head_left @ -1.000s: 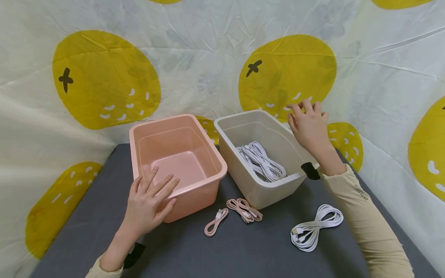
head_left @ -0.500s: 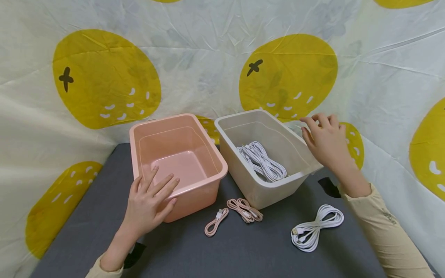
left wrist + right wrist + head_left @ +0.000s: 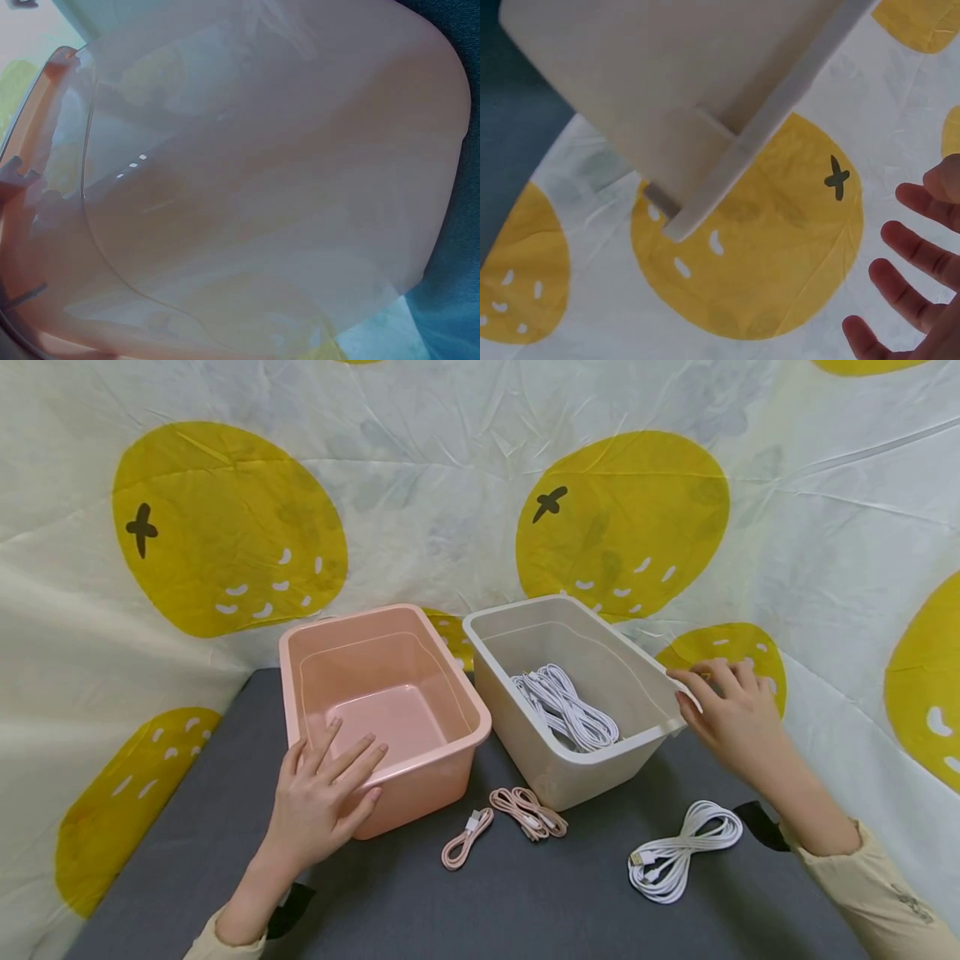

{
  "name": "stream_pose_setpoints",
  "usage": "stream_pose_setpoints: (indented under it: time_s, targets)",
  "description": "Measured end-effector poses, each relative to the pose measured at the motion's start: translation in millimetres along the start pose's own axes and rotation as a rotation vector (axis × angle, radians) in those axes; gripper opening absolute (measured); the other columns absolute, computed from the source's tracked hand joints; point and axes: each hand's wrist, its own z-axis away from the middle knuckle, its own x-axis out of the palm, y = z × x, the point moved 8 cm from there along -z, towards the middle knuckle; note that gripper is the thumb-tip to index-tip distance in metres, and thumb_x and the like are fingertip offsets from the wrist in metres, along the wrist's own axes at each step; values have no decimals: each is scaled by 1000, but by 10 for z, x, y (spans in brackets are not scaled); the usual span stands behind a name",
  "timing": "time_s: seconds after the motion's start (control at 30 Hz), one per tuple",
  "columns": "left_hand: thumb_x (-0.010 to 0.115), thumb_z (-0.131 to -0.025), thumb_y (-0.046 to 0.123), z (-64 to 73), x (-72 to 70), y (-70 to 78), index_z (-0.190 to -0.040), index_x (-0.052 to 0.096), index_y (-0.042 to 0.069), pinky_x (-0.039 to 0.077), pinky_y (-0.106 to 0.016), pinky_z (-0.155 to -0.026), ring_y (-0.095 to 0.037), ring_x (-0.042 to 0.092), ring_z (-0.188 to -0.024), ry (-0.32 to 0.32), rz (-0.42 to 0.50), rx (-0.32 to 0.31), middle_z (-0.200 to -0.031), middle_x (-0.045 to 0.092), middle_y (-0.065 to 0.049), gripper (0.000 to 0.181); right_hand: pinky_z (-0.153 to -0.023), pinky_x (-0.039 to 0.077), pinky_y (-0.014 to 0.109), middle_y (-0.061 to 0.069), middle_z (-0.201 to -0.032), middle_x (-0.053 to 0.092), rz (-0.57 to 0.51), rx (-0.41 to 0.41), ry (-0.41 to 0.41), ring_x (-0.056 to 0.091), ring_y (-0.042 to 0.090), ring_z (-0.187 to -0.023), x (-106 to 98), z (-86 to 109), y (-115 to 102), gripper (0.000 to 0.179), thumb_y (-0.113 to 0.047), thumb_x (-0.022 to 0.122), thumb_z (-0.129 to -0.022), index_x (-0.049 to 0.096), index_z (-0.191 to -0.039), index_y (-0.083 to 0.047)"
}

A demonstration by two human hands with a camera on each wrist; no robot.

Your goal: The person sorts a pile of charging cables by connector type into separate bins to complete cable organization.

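Observation:
My left hand (image 3: 318,793) lies over the front left rim of a pink plastic bin (image 3: 420,797), fingers spread. The left wrist view shows that bin's smooth outer wall (image 3: 247,187), not the hand. At the right stands a beige bin (image 3: 517,727) holding bundled white cables (image 3: 573,710). My right hand (image 3: 738,718) is beside its front right corner, fingers loosely bent. In the right wrist view a gap separates these fingers (image 3: 911,292) from the bin's rim (image 3: 780,112).
Two coiled pink cables, one small (image 3: 467,840) and one wider bundle (image 3: 528,815), lie in front of the bins on the dark grey table (image 3: 525,910). A coiled white cable (image 3: 682,852) lies at right. A fruit-patterned cloth (image 3: 427,510) hangs close behind.
My right hand has moved down and toward me along the beige bin's right side, from above its rim to the front corner. My left hand and the bins have stayed put.

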Motion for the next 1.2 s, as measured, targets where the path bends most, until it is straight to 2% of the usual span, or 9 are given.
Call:
stream_pose_setpoints:
  time_s: [0.03,0.13,0.43,0.57,0.8,0.93,1.1,1.2]
  targets:
    - [31,-91,49,1,1,-2,-117,60,21,27,-60,-90,-27,35,-130,-2,-1,0,-113,64,-5,48,-58,24,42,16,-91,53,-6,-16,8,42,35,-79,-15,29,-10,53,-45,25,-94,61,-102,-7]
    - [31,-91,48,2,-1,-5,-117,60,21,27,-60,-90,-28,35,-130,-4,-3,-1,-114,63,-5,48,-59,26,42,15,-89,55,-12,-66,24,43,34,-77,-58,115,-46,53,-46,25,-94,62,-100,-8]
    - [31,-90,49,3,-10,2,-116,61,20,28,-60,-89,-27,36,-130,7,1,-1,-113,64,-5,48,-56,31,39,10,-91,58,38,-141,-65,48,30,-77,-98,404,-121,55,-49,24,-93,64,-101,-12]
    - [31,-90,49,-2,-16,6,-115,61,20,28,-60,-90,-27,36,-130,9,0,0,-112,64,-6,48,-54,32,38,9,-88,58,69,-192,-75,50,29,-76,-102,528,-172,54,-48,23,-93,65,-99,-13]
    - [32,-90,48,-3,-12,-2,-116,61,20,28,-60,-90,-28,36,-130,11,0,-1,-112,64,-6,48,-58,33,37,4,-90,56,97,-218,-195,47,23,-80,-21,737,-172,56,-49,18,-94,63,-101,-17]
    - [32,-90,48,-5,-7,0,-116,61,19,28,-60,-89,-28,36,-130,12,3,2,-112,64,-6,48,-60,35,40,4,-92,57,80,-244,-215,47,24,-83,33,849,-173,57,-51,17,-93,62,-101,-18]
    - [30,-91,48,-9,-4,3,-116,60,20,28,-60,-89,-30,37,-129,-3,-4,2,-113,64,-6,49,-62,37,40,4,-96,58,60,-255,-298,47,23,-88,140,1020,-150,62,-54,12,-91,61,-103,-18]
    - [30,-91,49,-6,-1,2,-116,60,20,28,-60,-89,-29,37,-129,-13,-7,-1,-114,63,-6,49,-62,37,39,4,-100,58,35,-272,-351,47,23,-91,214,1123,-116,61,-59,17,-89,61,-104,-19]
